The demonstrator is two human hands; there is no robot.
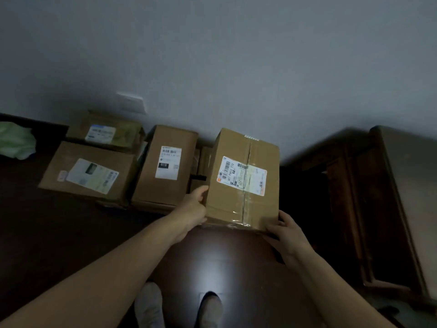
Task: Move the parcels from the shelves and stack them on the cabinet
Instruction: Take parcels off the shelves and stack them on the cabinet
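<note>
A brown cardboard parcel with a white shipping label and clear tape is held in both hands at the right end of a row of parcels. My left hand grips its left side, thumb on the upper edge. My right hand grips its near right corner. Left of it a tall labelled parcel stands on the dark cabinet top. Further left lies a flat parcel, with another parcel behind it against the wall. I cannot tell whether the held parcel rests on anything.
A pale green bag lies on the cabinet's far left. Dark wooden furniture stands at the right. A wall plate sits above the parcels. My feet stand on a glossy dark floor below.
</note>
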